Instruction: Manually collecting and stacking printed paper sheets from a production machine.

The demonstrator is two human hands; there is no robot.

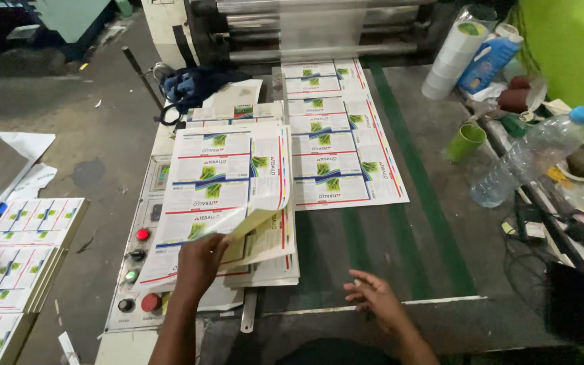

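printed sheet (224,182) white, green-and-red panels, near corner curled up by left hand (201,260).

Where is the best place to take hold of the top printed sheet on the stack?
Probably the near edge of the top printed sheet, coming from the near side. That edge already curls up off the stack, where the left hand lifts it, so fingers can slide under.

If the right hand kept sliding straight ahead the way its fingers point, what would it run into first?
The right hand rests on the dark belt with green stripes, fingers aimed up and left. First in that line is probably the near edge of the stack of white printed sheets; depth is hard to judge.
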